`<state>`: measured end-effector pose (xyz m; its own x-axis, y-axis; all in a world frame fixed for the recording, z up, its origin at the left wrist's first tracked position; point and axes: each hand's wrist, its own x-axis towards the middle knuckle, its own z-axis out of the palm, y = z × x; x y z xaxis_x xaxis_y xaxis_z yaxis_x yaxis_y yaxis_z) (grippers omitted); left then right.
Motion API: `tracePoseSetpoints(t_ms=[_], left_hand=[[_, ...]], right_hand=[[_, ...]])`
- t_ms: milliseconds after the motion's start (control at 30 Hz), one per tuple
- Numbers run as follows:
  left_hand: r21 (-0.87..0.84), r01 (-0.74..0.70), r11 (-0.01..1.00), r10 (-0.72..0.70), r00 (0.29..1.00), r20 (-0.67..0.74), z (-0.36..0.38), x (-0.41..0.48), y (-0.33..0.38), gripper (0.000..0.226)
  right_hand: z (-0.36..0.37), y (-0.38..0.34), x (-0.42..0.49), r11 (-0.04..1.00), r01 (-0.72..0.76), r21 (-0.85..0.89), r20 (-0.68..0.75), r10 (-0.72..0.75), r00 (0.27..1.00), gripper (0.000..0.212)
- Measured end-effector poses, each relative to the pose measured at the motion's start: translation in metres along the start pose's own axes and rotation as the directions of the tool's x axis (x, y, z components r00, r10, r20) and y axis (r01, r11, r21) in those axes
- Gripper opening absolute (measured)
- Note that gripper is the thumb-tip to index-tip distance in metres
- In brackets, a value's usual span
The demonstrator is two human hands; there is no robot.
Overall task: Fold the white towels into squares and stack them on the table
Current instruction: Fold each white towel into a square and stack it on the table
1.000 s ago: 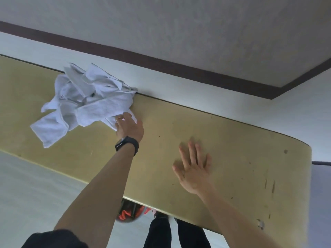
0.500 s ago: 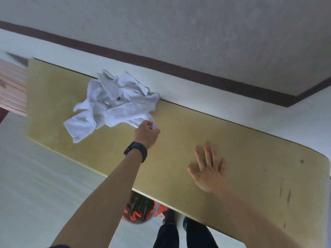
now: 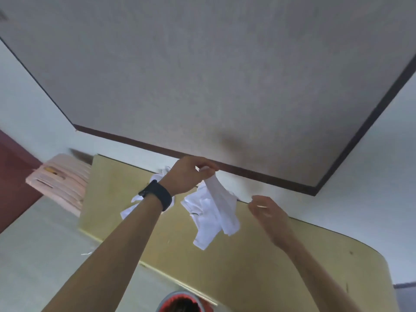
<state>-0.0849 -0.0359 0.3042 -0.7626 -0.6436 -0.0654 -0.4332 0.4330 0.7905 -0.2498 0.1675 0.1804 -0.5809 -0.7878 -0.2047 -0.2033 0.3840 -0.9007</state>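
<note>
The left hand point(image 3: 186, 176) pinches a corner of a white towel point(image 3: 216, 210) in its fingers point(image 3: 209, 165), and the towel hangs above the surface point(image 3: 247, 255). The right hand point(image 3: 267, 212) is blurred; its fingers seem loosely curled and empty. The cloth looks light and limp, so I would take a free corner.

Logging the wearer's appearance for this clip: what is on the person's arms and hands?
The left hand and right hand are bare, without gloves. A black watch-style band with a wide strap sits on the left wrist. No sleeve shows on either forearm, and the right wrist wears nothing.
</note>
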Motion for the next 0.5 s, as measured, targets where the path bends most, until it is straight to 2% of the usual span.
tracePoseSetpoints(t_ms=[67, 133, 200, 267, 367, 500], left_hand=[[0.056, -0.067, 0.996, 0.062, 0.994, 0.092, 0.003, -0.008, 0.019, 0.017], [0.132, -0.142, 0.981, 0.110, 0.969, 0.222, 0.012, -0.016, 0.038, 0.017], [0.201, -0.250, 0.947, 0.166, 0.919, 0.358, 0.023, -0.025, 0.057, 0.017], [0.251, -0.351, 0.902, 0.213, 0.869, 0.446, 0.035, -0.031, 0.072, 0.018], [0.240, -0.384, 0.892, 0.229, 0.839, 0.494, 0.048, -0.036, 0.087, 0.016], [0.188, -0.381, 0.905, 0.257, 0.843, 0.472, 0.071, -0.039, 0.098, 0.016]], right_hand=[[-0.013, -0.038, -0.019, 0.990, 0.141, 0.013, -0.047, -0.140, 0.989, 0.039], [-0.023, -0.064, -0.033, 0.973, 0.227, -0.042, 0.020, -0.227, 0.974, 0.050], [-0.032, -0.081, -0.044, 0.966, 0.249, -0.065, 0.121, -0.240, 0.963, 0.051], [-0.041, -0.088, -0.053, 0.968, 0.239, -0.081, 0.175, -0.222, 0.959, 0.039], [-0.057, -0.084, -0.073, 0.972, 0.207, -0.112, 0.172, -0.186, 0.967, 0.022], [-0.082, -0.064, -0.093, 0.973, 0.136, -0.186, 0.053, -0.128, 0.990, 0.011]])
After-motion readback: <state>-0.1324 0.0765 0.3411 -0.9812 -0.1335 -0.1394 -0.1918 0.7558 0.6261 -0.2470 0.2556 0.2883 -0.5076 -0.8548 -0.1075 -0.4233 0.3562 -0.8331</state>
